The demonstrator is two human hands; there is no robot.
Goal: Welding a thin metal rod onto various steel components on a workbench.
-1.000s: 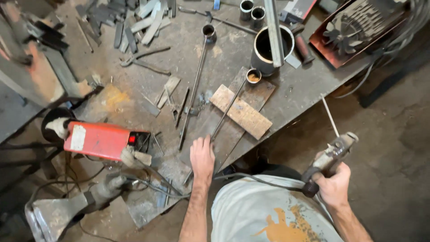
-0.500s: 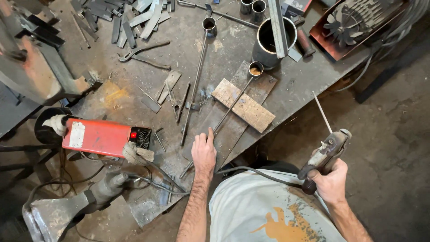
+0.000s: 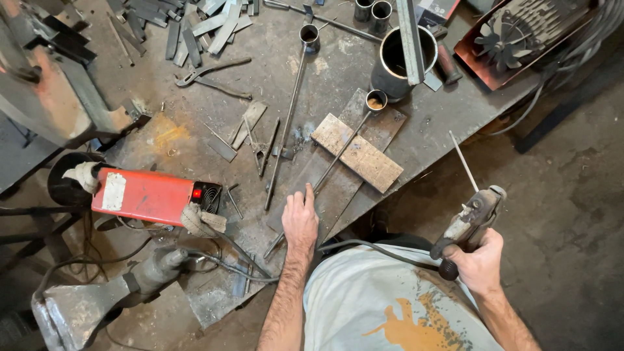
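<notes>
My left hand (image 3: pixel 300 219) lies flat on the near edge of the steel workbench (image 3: pixel 331 71), its fingers on the lower end of a thin metal rod (image 3: pixel 340 151) topped with a short pipe ring. That rod rests across a rectangular flat plate (image 3: pixel 357 152). A second, longer rod with a ring (image 3: pixel 289 107) lies just left of it. My right hand (image 3: pixel 480 263) is off the bench to the right, gripping a welding electrode holder (image 3: pixel 469 221) with a thin electrode (image 3: pixel 463 160) sticking up from it. A cable runs from the holder across my shirt.
A red welding machine (image 3: pixel 144 194) sits at the bench's left edge. Pliers (image 3: pixel 208 71), scrap metal strips (image 3: pixel 201 23), a large black pipe section (image 3: pixel 403 62) and small pipe rings (image 3: pixel 372 11) lie farther back. A fan housing (image 3: pixel 520 36) stands at the back right. An anvil-like block (image 3: pixel 78 312) is lower left.
The view has shifted slightly; my left hand stays on the rod's end, and my right hand with the electrode holder has risen a little toward the bench.
</notes>
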